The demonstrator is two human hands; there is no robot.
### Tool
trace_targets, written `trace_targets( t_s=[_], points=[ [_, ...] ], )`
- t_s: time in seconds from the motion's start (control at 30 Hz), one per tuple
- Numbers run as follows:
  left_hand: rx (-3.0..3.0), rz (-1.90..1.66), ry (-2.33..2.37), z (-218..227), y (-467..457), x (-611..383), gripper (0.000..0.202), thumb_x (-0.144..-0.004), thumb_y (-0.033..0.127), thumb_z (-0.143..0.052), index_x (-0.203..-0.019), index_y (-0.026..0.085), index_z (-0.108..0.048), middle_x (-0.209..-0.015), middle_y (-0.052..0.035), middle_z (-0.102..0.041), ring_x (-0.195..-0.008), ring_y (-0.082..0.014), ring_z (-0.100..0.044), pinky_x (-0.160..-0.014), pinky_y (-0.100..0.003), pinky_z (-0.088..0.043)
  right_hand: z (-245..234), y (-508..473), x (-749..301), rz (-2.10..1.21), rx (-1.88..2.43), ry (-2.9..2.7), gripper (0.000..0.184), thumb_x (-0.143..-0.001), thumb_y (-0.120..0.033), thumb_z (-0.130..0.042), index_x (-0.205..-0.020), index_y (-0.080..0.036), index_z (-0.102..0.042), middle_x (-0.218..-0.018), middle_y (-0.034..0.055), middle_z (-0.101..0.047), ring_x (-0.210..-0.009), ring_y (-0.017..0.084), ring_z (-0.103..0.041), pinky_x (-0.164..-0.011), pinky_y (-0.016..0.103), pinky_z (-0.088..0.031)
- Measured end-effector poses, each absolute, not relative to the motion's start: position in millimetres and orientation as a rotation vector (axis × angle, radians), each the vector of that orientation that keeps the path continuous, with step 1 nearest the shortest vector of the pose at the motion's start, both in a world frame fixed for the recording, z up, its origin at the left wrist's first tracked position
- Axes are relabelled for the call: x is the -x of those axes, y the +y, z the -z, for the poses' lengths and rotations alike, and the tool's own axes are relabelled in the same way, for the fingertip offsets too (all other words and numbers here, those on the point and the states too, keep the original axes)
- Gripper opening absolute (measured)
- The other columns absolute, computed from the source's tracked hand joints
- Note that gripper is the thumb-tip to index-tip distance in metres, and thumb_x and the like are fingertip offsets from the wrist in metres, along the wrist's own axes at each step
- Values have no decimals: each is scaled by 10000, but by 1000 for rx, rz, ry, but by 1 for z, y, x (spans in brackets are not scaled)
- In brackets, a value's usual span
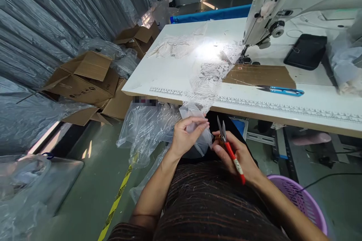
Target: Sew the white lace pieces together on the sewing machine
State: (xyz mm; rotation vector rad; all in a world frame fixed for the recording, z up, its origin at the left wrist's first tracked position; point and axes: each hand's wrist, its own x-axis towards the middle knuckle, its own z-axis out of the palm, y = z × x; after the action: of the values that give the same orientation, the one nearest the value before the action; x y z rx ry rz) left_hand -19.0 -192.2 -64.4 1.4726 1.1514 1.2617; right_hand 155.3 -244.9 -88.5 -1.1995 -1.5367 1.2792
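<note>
White lace fabric (pixel 207 77) lies across the sewing table and hangs over its front edge toward my lap. A sheer white piece (pixel 200 146) hangs at its lower end. My left hand (pixel 189 131) pinches the sheer fabric just below the table edge. In my right hand (pixel 240 154) are red-handled scissors (pixel 232 158), their blades pointing up and slightly apart. The right fingertips also come close to the sheer fabric's right edge; whether they touch it I cannot tell.
The sewing machine (pixel 271 11) stands at the right, beside brown cardboard (pixel 260 75), blue thread snips (pixel 283 90) and a black pouch (pixel 307 51). Opened cardboard boxes (pixel 87 79) and plastic bags (pixel 149 128) are at the left. A purple basket (pixel 316 211) sits low right.
</note>
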Motion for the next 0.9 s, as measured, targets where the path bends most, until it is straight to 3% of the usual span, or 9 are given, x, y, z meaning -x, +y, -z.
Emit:
trace_targets(
  t_s=[0.07, 0.27, 0.57, 0.9],
  points=[
    [-1437, -1250, 1141, 63, -192, 20, 115, -790, 262, -747, -876, 186, -738, -963, -49, -741, -863, -184, -714, -833, -322, -600, 87, -249, -162, -1298, 1196, -1651, 361, -909, -442, -534, -1181, -205, -548, -814, 29, -646, -647, 147, -577, -598, 266, -468],
    [-1417, -1249, 1209, 62, -189, 21, 210, -763, 235, -762, -965, 186, -728, -994, -60, -742, -919, -193, -705, -854, -315, -584, 86, -254, -160, -1332, 1224, -1757, 411, -932, -527, -431, -1158, -219, -584, -729, 26, -628, -602, 166, -580, -549, 272, -451],
    [-1435, -1285, 1263, 65, -192, 19, 228, -745, 168, -711, -972, 164, -701, -964, -60, -736, -802, -164, -708, -743, -257, -581, 86, -254, -155, -1378, 1221, -1814, 416, -964, -522, -368, -1121, -186, -555, -692, 4, -581, -508, 131, -492, -510, 271, -392],
    [-1406, -1273, 1243, 65, -194, 20, 235, -766, 196, -706, -999, 170, -698, -1000, -73, -733, -841, -191, -720, -768, -289, -596, 85, -255, -153, -1373, 1226, -1833, 372, -977, -522, -327, -887, -209, -507, -673, -4, -554, -520, 125, -487, -525, 272, -375]
  ],
)
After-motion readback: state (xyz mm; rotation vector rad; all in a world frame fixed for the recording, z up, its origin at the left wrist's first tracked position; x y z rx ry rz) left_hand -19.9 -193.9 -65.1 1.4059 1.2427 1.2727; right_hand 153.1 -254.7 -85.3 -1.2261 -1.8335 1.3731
